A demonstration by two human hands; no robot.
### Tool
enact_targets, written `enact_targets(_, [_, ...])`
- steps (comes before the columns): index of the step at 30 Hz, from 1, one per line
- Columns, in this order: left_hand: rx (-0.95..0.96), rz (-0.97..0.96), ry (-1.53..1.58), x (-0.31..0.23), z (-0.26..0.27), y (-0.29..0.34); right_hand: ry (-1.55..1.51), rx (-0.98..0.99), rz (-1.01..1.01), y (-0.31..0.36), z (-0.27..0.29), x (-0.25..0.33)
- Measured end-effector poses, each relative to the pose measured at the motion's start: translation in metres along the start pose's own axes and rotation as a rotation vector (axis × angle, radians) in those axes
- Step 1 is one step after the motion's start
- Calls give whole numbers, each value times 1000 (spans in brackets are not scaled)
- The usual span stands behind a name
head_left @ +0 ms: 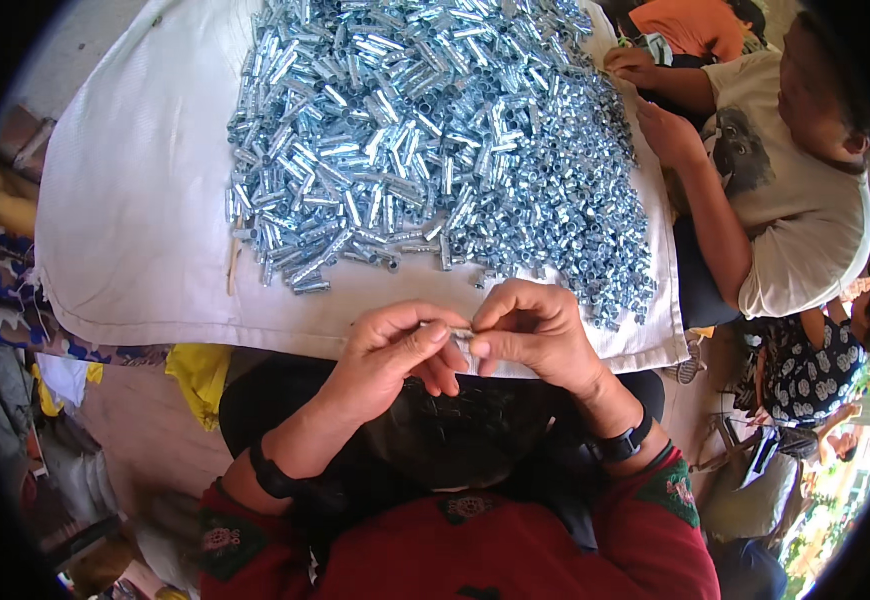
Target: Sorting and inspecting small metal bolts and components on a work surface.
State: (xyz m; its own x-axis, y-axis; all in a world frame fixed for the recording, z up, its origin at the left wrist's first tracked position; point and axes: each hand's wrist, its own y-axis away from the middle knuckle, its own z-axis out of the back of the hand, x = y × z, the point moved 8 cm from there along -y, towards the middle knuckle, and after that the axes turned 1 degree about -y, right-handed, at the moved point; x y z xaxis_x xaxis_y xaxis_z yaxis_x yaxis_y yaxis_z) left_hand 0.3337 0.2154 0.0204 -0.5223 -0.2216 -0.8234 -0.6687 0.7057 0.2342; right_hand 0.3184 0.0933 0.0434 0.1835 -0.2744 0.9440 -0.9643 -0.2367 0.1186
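Observation:
My left hand (397,350) and my right hand (543,335) meet just past the near edge of the white cloth. Between their fingertips is a small metal sleeve (462,334), pinched from both sides and partly hidden by the fingers. Beyond them lies a wide heap of shiny metal parts. Longer slotted metal sleeves (355,150) make up its left and middle, while short metal rings (585,220) fill the right side. Below my hands, at my lap, sits a dark round container (460,440); its contents are too dark to make out.
The white cloth (135,220) covers the work surface under the heap. A thin stick (234,260) lies left of the parts. At the right a person in a pale shirt (795,200) reaches to the heap's edge. A yellow cloth (198,380) hangs at the left.

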Motion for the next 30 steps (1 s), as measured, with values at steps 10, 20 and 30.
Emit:
enact_targets(10, [85, 71, 195, 18, -5, 9, -54, 85, -85, 0, -8, -14])
enact_targets(20, [403, 140, -111, 8, -31, 30, 64, 445, -369, 21, -38, -6])
enact_targets(30, [-240, -660, -1436, -54, -16, -15, 1440, -346, 420, -10, 4, 15])
